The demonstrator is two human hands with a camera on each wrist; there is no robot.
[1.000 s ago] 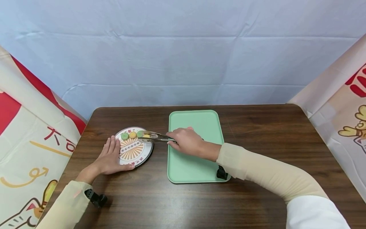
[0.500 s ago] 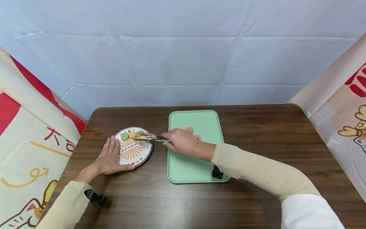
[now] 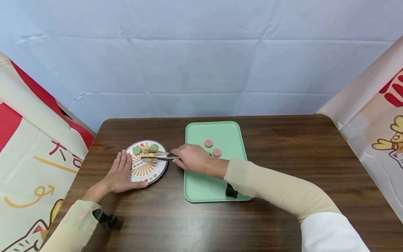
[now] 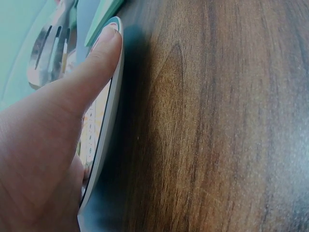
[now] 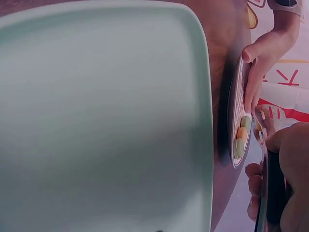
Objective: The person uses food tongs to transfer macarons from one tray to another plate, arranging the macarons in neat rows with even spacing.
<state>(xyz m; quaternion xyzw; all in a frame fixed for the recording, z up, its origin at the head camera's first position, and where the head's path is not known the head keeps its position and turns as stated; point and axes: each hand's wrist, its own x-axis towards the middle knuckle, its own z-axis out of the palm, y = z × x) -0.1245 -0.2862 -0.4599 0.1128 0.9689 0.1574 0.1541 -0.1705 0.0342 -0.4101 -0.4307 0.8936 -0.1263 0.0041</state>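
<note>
My right hand [image 3: 195,158] grips slotted metal tongs [image 3: 160,158] above the white patterned plate [image 3: 153,174]. A yellow macaron [image 3: 151,154] shows between the tong heads; whether they squeeze it I cannot tell. Along the plate's far edge sit a green macaron [image 3: 136,150], another yellow macaron [image 3: 145,148] and a second green macaron [image 3: 154,147]. With fingers straight, my left hand [image 3: 121,175] rests on the plate's left rim, its thumb [image 4: 99,60] lying along the near edge in the left wrist view. The right wrist view shows the tongs' dark handle [image 5: 276,188] inside my right hand.
Right of the plate lies a light green tray [image 3: 204,187], partly covered by my right forearm. Two pink macarons [image 3: 209,143] rest on it near my right hand. The brown wooden table [image 3: 283,147] backs onto a pale cloth [image 3: 201,70].
My right hand and the tongs have moved left and slightly nearer, and the yellow macaron between them has shifted the same way. Two pink macarons have come into fuller view. My left hand stays put.
</note>
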